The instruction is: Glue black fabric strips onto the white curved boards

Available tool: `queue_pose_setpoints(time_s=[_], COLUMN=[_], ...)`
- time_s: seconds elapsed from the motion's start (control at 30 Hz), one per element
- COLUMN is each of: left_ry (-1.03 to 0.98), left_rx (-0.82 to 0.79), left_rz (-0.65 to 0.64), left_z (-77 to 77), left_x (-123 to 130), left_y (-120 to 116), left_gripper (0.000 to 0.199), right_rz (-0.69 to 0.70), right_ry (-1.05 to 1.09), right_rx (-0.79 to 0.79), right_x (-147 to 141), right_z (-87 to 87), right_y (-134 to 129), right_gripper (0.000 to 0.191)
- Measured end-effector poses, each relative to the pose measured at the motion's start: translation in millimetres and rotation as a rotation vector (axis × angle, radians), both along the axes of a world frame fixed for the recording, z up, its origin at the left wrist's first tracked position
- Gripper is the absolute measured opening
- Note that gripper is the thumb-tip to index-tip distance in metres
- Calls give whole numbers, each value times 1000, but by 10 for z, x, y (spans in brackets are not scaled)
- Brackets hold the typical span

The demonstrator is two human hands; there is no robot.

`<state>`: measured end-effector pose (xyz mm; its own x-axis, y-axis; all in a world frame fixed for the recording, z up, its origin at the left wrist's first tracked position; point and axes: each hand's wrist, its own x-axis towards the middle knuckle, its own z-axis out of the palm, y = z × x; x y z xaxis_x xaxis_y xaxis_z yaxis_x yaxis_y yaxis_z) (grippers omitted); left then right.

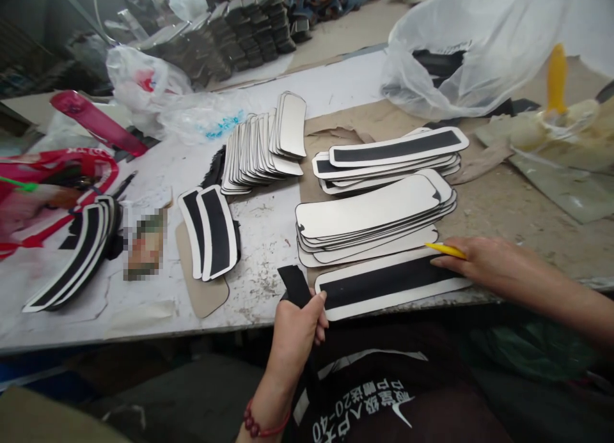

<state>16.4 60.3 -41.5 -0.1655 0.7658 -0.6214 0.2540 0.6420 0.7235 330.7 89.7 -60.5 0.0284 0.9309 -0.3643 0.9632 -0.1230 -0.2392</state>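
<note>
In front of me at the table's edge lies a long white-bordered strip with a black centre (384,286). My left hand (298,328) is closed on a black strip of material (296,284), whose upper end sticks out above the fist and whose lower part hangs below. The left thumb is at the left end of the white-bordered piece. My right hand (487,264) grips a thin yellow pointed tool (447,249), its fingers resting at the right end of that piece. Just behind is a stack of white curved pieces (367,209).
More black-centred pieces (396,150) are stacked farther back, beside a fanned row of white pieces (259,150). Two black-centred pieces (215,235) lie left. A clear plastic bag (480,53) and a yellow-handled brush-like tool (557,78) on a glue-coloured container stand back right.
</note>
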Motion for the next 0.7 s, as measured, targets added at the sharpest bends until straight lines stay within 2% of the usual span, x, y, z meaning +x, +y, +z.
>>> queue_pose_setpoints(time_s=[0.13,0.7], left_ry=[-7,39], left_rx=[2,5], left_rz=[-16,-25], left_z=[-12,10], left_x=[-5,7], left_y=[-1,10], left_gripper=[46,46], right_rz=[5,39], right_ry=[-58,-34], right_rx=[-87,-123], right_x=[-14,-99], right_z=[45,199], right_y=[24,77], right_gripper=[32,27])
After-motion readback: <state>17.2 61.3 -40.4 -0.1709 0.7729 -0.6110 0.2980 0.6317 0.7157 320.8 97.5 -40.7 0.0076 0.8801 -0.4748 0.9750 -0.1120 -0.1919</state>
